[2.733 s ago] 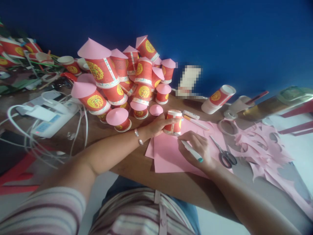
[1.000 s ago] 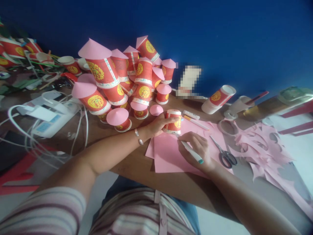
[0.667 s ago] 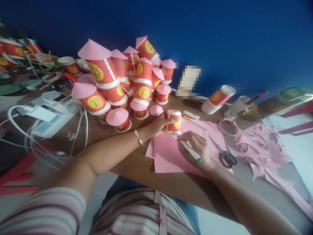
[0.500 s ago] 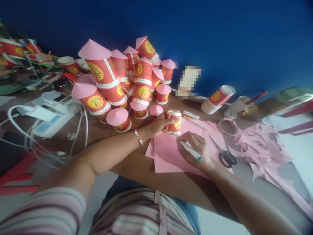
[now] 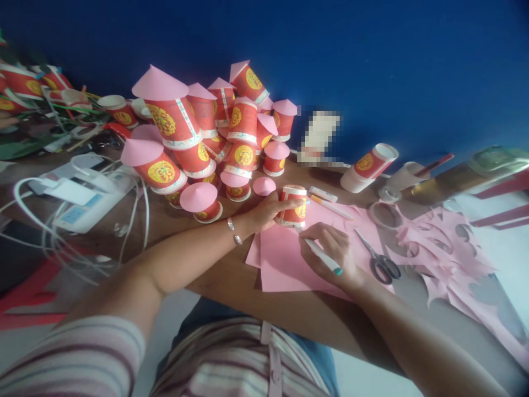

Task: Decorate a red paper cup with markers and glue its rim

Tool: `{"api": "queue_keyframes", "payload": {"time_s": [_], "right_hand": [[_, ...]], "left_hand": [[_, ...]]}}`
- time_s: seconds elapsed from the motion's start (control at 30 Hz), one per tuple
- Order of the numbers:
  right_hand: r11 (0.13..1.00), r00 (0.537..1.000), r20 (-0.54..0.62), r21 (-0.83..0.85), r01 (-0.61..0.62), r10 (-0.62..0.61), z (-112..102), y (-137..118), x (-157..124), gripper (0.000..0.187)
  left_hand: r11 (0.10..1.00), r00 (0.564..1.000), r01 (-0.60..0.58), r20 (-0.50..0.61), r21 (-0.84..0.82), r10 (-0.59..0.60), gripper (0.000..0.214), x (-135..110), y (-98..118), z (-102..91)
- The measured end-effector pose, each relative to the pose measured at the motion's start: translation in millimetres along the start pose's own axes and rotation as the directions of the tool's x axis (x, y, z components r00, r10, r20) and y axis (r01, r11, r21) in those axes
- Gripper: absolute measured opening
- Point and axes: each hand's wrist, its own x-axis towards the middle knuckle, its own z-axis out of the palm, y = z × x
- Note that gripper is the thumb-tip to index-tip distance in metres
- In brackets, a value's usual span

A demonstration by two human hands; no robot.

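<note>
My left hand (image 5: 266,212) is closed round a red paper cup (image 5: 291,216) with a yellow round emblem and white bands. The cup is over the back left of the pink paper sheets (image 5: 281,270). In my right hand (image 5: 333,251) is a white marker with a green end (image 5: 324,257), its other end close to the lower part of the cup; whether it touches cannot be made out. Scissors with black handles (image 5: 382,264) lie just right of that hand. A small pink paper cone (image 5: 264,186) lies behind my left hand.
Red cups with pink cone tops (image 5: 198,199) are piled at the back left. White cables and a power strip (image 5: 97,204) lie left. To the right are a tape roll (image 5: 386,216), pink paper scraps (image 5: 450,259) and stacked cups (image 5: 367,168). A blue wall (image 5: 392,71) stands behind.
Almost nothing differs. The marker in my right hand has tilted very slightly, and my left hand still holds the cup in the same place.
</note>
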Motion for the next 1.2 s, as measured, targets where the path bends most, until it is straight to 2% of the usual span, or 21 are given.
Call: {"api": "queue_keyframes", "payload": {"time_s": [0.43,0.7,1.2], "right_hand": [[0.999,0.999,0.006,-0.030,-0.039,0.039,-3.5,-0.7,0.0,0.015],[0.999,0.999,-0.015,0.013,0.032,-0.032,-1.1,-1.9,-1.2,0.018],[1.000,1.000,0.016,-0.020,0.010,-0.010,0.3,-1.9,0.0,0.019]], "left_hand": [[1.000,1.000,0.006,0.008,0.002,-0.006,0.051,0.3,0.1,-0.6],[1.000,0.999,-0.024,0.023,0.011,0.024,0.049,1.6,-3.3,-3.5],[1.000,1.000,-0.009,0.012,0.001,0.009,0.059,0.6,-2.1,-0.9]]}}
